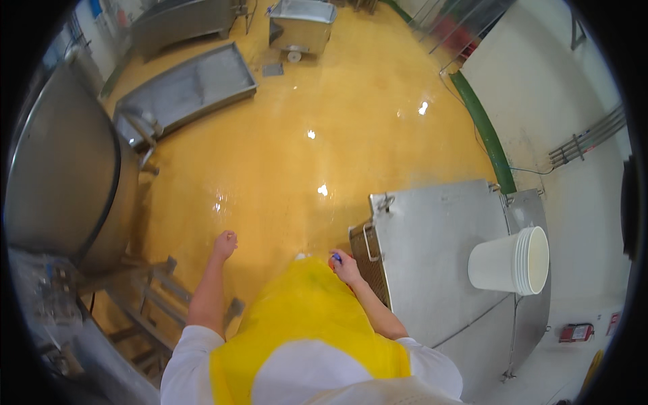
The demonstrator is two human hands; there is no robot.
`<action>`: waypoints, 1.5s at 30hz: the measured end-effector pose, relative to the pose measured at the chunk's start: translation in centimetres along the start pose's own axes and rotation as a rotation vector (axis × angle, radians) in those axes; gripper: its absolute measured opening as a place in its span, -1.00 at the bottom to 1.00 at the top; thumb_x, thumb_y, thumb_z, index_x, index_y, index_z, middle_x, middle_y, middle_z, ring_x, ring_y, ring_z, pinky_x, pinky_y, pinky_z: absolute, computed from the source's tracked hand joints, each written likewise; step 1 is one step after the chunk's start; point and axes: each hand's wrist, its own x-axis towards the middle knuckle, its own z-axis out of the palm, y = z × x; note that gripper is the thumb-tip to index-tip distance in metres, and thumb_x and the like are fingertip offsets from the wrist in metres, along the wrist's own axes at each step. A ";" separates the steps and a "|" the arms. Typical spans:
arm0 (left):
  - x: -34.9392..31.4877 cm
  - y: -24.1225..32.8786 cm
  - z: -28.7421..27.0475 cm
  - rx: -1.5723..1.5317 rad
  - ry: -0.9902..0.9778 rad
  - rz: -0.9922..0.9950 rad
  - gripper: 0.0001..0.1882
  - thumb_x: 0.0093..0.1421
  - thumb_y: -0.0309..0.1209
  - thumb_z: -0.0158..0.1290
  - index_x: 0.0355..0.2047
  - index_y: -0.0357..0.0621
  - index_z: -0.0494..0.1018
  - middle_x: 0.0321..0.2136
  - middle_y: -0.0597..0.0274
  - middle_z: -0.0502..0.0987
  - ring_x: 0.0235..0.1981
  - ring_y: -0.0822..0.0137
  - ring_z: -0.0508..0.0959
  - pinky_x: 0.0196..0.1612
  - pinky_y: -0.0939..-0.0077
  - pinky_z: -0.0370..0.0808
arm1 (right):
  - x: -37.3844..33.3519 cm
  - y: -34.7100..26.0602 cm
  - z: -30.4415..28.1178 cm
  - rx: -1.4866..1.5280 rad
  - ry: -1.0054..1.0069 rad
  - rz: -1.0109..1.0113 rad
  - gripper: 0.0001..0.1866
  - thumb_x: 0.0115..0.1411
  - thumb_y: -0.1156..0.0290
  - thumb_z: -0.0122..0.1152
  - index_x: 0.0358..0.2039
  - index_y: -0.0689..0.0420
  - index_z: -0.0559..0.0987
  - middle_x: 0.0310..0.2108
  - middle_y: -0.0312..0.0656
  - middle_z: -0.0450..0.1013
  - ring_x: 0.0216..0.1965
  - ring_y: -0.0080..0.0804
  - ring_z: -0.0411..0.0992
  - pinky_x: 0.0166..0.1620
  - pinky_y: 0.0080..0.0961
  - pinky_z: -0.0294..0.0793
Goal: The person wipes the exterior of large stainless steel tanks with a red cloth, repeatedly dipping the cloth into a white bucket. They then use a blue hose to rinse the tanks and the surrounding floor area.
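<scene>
My left hand (227,244) hangs out in front of me over the yellow floor, its fingers curled in, with nothing visible in them. My right hand (345,267) is closed round a small blue and red object (336,258), mostly hidden by the fingers, at the right side of my yellow apron (304,304). That hand is close to the perforated side and white handle of a stainless steel table or cabinet (432,243). On its metal top a white plastic bucket (496,263), seemingly several stacked together, lies on its side.
At the left stand a large rounded steel tank (67,169) and a metal step frame (145,297). Farther off are a shallow steel trough (189,88) and a wheeled steel cart (300,30). The floor (290,148) looks wet. A green-based wall (482,128) runs along the right.
</scene>
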 end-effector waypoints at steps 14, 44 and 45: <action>4.5 -5.4 -0.4 0.936 -0.676 -0.336 -0.68 0.21 -0.17 -0.03 -0.26 -0.10 0.60 -0.29 0.02 0.63 -0.19 0.00 0.60 -0.11 0.13 0.52 | 38.4 -6.7 -6.8 0.270 0.004 0.069 -0.69 0.15 0.45 0.23 -0.07 0.19 0.51 -0.37 -0.07 0.55 -0.36 -0.23 0.57 -0.27 -0.36 0.56; 74.6 39.6 21.7 0.369 -0.433 -0.349 -0.69 0.22 -0.23 0.05 -0.20 -0.23 0.48 -0.42 0.06 0.62 -0.49 0.24 0.64 -0.45 0.40 0.58 | 82.8 16.1 -29.9 -0.239 0.055 0.608 -0.70 0.00 0.16 0.28 -0.37 0.11 0.53 -0.36 -0.01 0.55 -0.24 -0.01 0.53 -0.17 -0.18 0.51; 75.9 38.1 21.2 0.307 -0.366 -0.454 -0.70 0.21 -0.22 0.06 -0.21 -0.22 0.48 -0.42 0.06 0.62 -0.48 0.25 0.64 -0.47 0.39 0.58 | 87.2 14.9 -32.0 -0.200 0.087 0.552 -0.69 0.00 0.16 0.29 -0.34 0.11 0.53 -0.34 -0.01 0.56 -0.22 -0.01 0.53 -0.15 -0.19 0.51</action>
